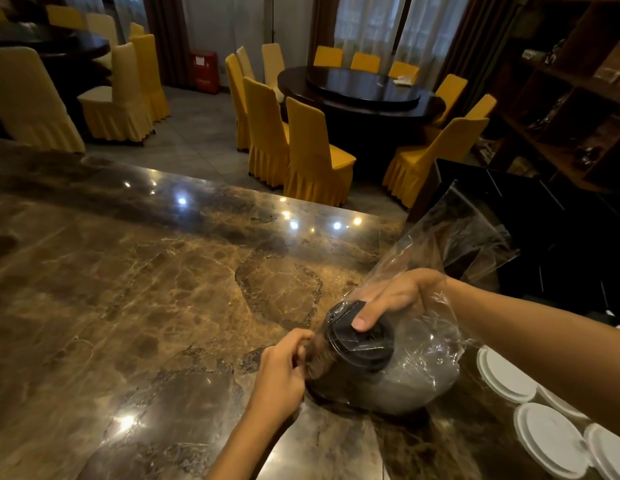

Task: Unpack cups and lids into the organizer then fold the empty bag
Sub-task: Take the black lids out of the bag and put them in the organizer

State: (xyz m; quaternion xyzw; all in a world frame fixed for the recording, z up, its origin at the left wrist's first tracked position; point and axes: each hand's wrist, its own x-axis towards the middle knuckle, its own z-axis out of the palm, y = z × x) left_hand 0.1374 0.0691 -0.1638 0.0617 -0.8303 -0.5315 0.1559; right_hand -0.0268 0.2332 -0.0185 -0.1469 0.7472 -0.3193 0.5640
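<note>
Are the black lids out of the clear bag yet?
Still in. The black lids lie under the clear bag film; right hand reaches inside onto them, left hand pinches the bag's end.

1. We're standing at a polished brown marble counter [135, 289], and it's glossy enough to bounce back a scatter of ceiling-light spots.
2. Past it the floor [197, 133] is grey tile.
3. There's a big round dark table [364, 90] with a raised turntable in the middle, ringed by chairs in yellow skirted covers [312, 154].
4. A second dark table [59, 46] sits far left with more of the same chairs.
5. Windows with sheer white curtains [371, 26] and dark drapes line the back wall.
6. A red cabinet [204, 71] stands by that wall.
7. Dark wooden shelving [571, 109] fills the right side.
</note>
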